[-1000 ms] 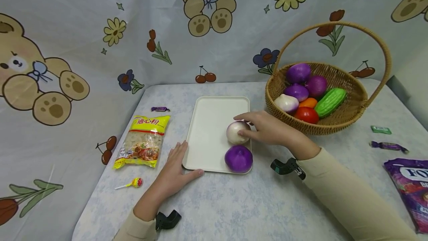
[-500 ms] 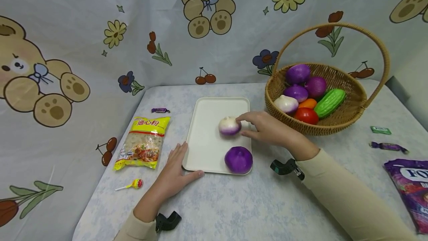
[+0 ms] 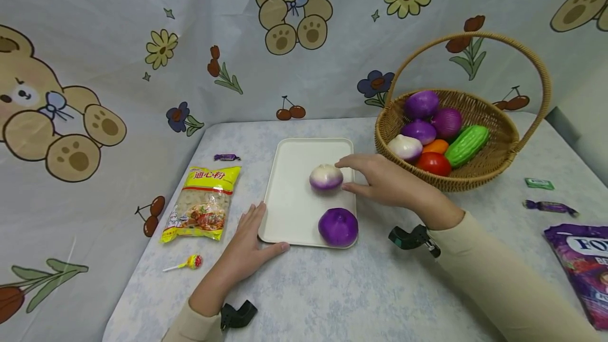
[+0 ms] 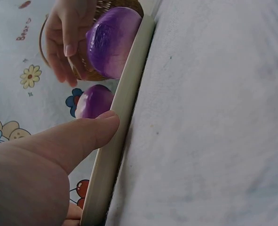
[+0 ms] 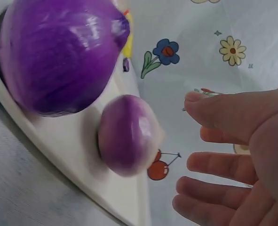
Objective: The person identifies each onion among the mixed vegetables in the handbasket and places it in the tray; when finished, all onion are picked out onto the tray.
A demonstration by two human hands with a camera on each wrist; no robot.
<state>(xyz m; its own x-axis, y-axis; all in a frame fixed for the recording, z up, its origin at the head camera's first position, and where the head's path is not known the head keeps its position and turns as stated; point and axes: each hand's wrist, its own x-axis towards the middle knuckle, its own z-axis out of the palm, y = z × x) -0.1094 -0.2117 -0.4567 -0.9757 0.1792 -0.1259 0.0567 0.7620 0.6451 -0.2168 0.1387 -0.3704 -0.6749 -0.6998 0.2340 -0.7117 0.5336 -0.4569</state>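
On the white tray [image 3: 290, 210] lie two onion-like vegetables. The white-and-purple onion [image 3: 325, 177] sits toward the tray's right side, and the deep purple onion [image 3: 338, 227] rests at its near right corner. My right hand [image 3: 380, 183] hovers just right of the white-and-purple one, thumb and fingers spread; in the right wrist view a gap shows between the hand [image 5: 242, 165] and that onion [image 5: 129, 135]. My left hand [image 3: 244, 247] rests against the tray's near left corner with fingers straight, and its thumb lies on the rim in the left wrist view.
A wicker basket [image 3: 503, 157] at the back right holds several vegetables. Left of the tray lie a yellow food bag [image 3: 201, 202], a lollipop [image 3: 193, 262] and a purple-wrapped candy [image 3: 227, 157]. Wrapped candies [image 3: 551, 207] and a purple bag [image 3: 581, 273] are at the right.
My right hand has let go of the white-and-purple onion, which has settled upright on the tray slightly farther left. The left hand has stayed at the tray's corner.
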